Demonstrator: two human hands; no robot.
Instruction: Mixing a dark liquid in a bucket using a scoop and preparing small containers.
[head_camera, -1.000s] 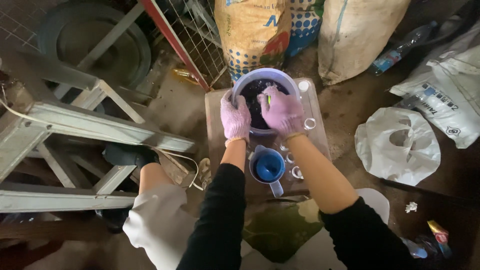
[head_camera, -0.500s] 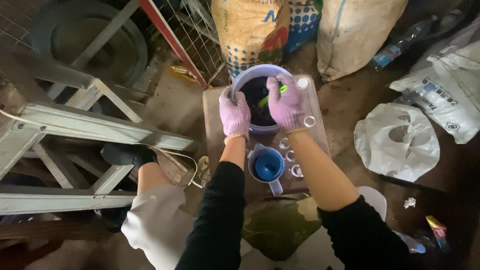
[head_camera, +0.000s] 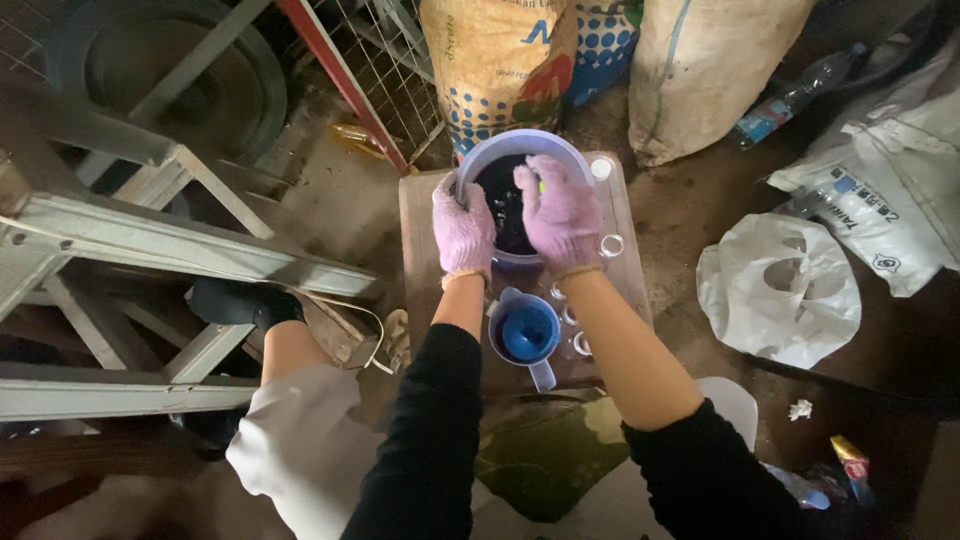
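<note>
nearest, blue plastic jug (head_camera: 528, 333) on the low wooden surface (head_camera: 421, 250). beyond it, left gloved hand (head_camera: 463, 229) has its grip closed on the rim of the pale round tub of dark mix (head_camera: 506, 200); right gloved hand (head_camera: 560, 213) is clamped on a green stirrer (head_camera: 541, 186). judgement: brace the rim, stir slow, avoid slop.

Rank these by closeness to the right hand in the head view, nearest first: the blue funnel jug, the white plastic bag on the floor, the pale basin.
From the right hand:
1. Pale basin, directly under the hand.
2. Blue funnel jug, on the board nearer the person.
3. White plastic bag, on the floor off to the right.
</note>
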